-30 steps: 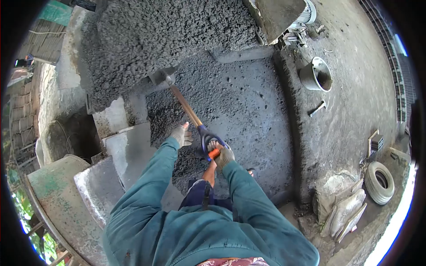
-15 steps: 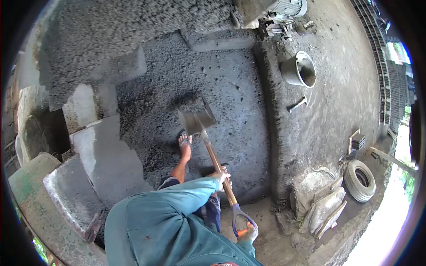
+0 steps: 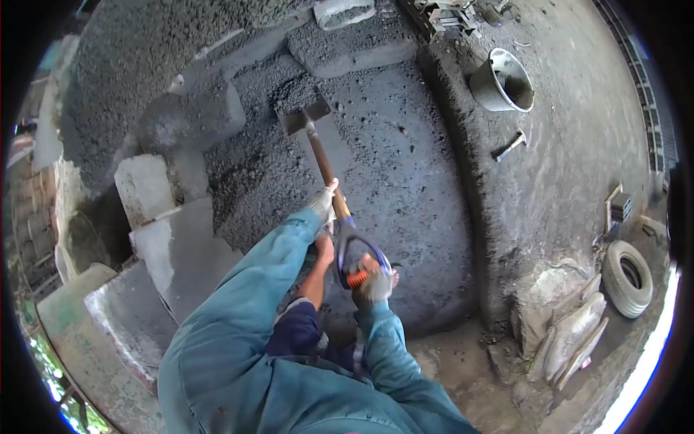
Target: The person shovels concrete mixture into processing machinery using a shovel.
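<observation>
A long shovel (image 3: 319,154) reaches forward from my two hands over the pit floor. In a greyish glove, my left hand (image 3: 325,202) is closed around the lower wooden shaft, just above the purple handle. My right hand (image 3: 372,280), also gloved, grips the orange bar of the D-shaped handle. At the far end, the metal blade rests at the dark, damp gravelly mix (image 3: 253,173), and a heap of that mix covers its front part. A bare foot lies partly hidden below my left hand.
Right of the raised ledge (image 3: 455,137) stand a bucket (image 3: 491,90) and a hammer (image 3: 512,145). Farther down are a tyre (image 3: 627,278) and stacked sacks (image 3: 575,340). Flat slabs (image 3: 181,253) line the left side, with a large gravel heap (image 3: 166,58) beyond.
Both hands have pushed the shovel forward and slightly left, into the mix. Mix now lies heaped on its blade. My right hand has come up from beside my body.
</observation>
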Tool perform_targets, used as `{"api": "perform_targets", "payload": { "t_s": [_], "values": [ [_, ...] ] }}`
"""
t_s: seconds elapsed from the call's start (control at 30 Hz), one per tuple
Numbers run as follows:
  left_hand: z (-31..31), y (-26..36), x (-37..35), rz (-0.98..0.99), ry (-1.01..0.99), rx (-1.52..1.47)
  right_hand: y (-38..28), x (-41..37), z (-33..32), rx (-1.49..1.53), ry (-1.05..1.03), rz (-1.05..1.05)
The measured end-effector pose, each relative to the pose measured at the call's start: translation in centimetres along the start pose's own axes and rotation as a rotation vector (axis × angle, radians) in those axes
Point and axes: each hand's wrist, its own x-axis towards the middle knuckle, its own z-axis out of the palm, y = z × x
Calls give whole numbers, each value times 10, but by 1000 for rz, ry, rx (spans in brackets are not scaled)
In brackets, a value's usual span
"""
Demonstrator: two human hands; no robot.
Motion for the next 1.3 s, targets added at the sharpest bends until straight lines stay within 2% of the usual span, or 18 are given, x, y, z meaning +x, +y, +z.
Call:
{"api": "perform_targets", "payload": {
  "t_s": [0.03,0.13,0.2,0.27,0.33,0.4,0.43,0.63,0.73,0.8,0.87,0.93,1.0,1.03,1.07,1.1,1.17,1.3],
  "values": [
    [-7,8,-15,192,-74,-11,-1,9,27,80,-20,-19],
    [-39,16,-82,292,24,106,5,48,104,178,11,-26],
    [-82,-4,-102,256,27,10,8,72,157,89,10,-75],
    [-133,-40,-118,169,190,-213,25,108,171,-156,183,83],
    [-177,-77,-124,-27,396,-159,92,198,89,-135,105,27],
    [-169,-94,-147,-133,470,-130,135,270,-10,49,-142,283],
    [-161,-102,-152,-134,495,-85,121,270,-27,50,-136,263],
    [-114,-114,-84,-88,213,-202,57,201,-87,63,-278,189],
    [-61,-99,-9,-48,162,-169,38,130,-122,-47,-326,113],
    [-12,-76,17,-85,202,-156,24,77,-148,32,-315,119],
    [21,-76,54,24,79,-268,20,30,-184,129,-326,105],
    [39,-88,79,-16,192,-393,10,-26,-219,-60,29,19],
    [43,-138,93,-75,158,-305,0,-69,-241,105,247,-70],
    [47,-180,92,-9,130,-172,16,-77,-290,121,348,-99],
    [63,-213,77,-106,138,-139,1,-102,-285,47,601,-55],
    [65,-253,79,-245,146,-275,-8,-116,-292,25,664,-43],
    [63,-345,93,-259,322,-186,-21,-141,-312,13,676,-36],
    [105,-454,1,-133,-9,-220,-51,-175,-342,-9,657,-45]
  ]
}}
